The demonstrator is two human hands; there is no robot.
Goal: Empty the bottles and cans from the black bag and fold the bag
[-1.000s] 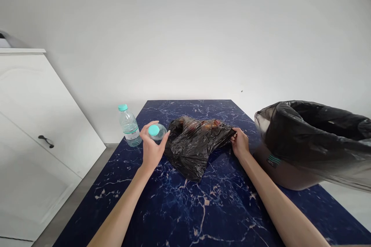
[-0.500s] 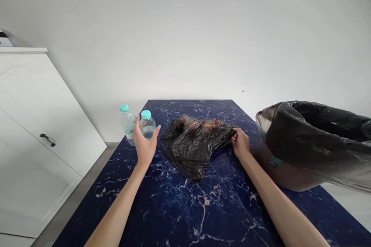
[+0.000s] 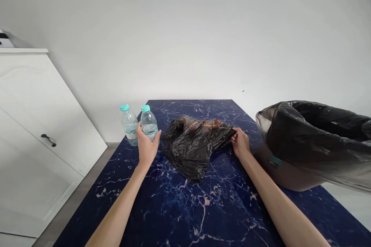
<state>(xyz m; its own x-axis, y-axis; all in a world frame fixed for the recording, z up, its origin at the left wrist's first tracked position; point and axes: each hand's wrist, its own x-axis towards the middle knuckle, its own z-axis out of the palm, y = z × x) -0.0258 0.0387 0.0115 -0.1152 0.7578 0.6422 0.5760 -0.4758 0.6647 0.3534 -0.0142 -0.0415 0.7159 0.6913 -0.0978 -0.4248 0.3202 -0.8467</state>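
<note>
Grasping a teal-capped bottle [image 3: 149, 121] beside its twin [image 3: 129, 125] is the left hand [image 3: 147, 148], while the right hand [image 3: 240, 144] pinches the edge of a black bag [image 3: 189, 150].

Beside a strip of grey floor [image 3: 74, 200], a white cabinet [image 3: 31, 115] stands near a pale wall [image 3: 185, 38].

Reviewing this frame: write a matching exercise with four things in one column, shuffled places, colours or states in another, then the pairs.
1. Left hand
2. Right hand
3. Tabletop
4. Cabinet

A. White, at the picture's left edge
B. Pinching the edge of the black bag
C. Curved around the bottle nearer the bag
D. Dark blue, marbled

Pairs: 1-C, 2-B, 3-D, 4-A
</note>
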